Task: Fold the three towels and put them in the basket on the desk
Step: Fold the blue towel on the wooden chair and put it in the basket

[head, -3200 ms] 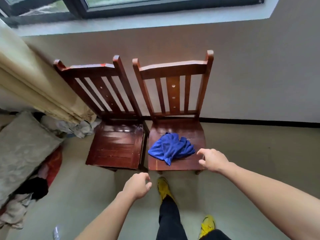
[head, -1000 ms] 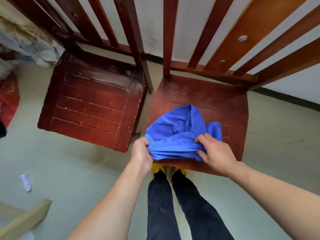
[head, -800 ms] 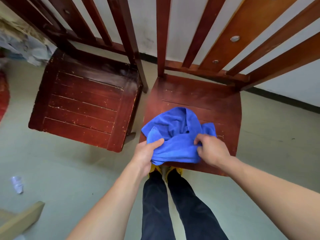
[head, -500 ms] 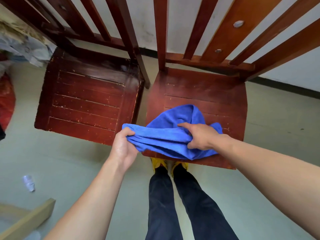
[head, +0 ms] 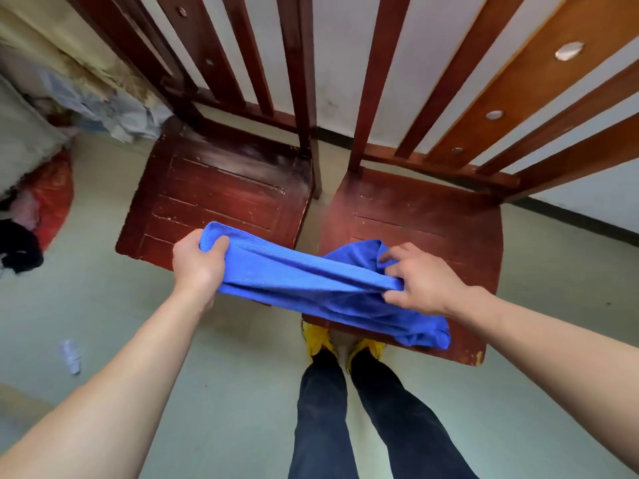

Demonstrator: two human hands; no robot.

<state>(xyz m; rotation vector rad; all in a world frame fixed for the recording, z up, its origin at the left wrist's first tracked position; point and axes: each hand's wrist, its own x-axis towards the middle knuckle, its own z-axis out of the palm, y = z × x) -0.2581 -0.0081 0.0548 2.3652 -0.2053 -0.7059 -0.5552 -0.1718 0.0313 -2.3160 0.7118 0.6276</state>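
blue towel [head: 311, 281] stretched between left hand [head: 197, 262] and right hand [head: 420, 283], both gripping its ends.

I can't read any words or numbers here. The blue towel [head: 311, 281] between the hands has no label showing, and the chair [head: 415, 216] behind them has none.

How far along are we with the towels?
Nothing looks folded yet. In hand: both the left hand and right hand grip the blue towel, stretched out above the chairs. Left: folding it; no other towels or basket are in view.
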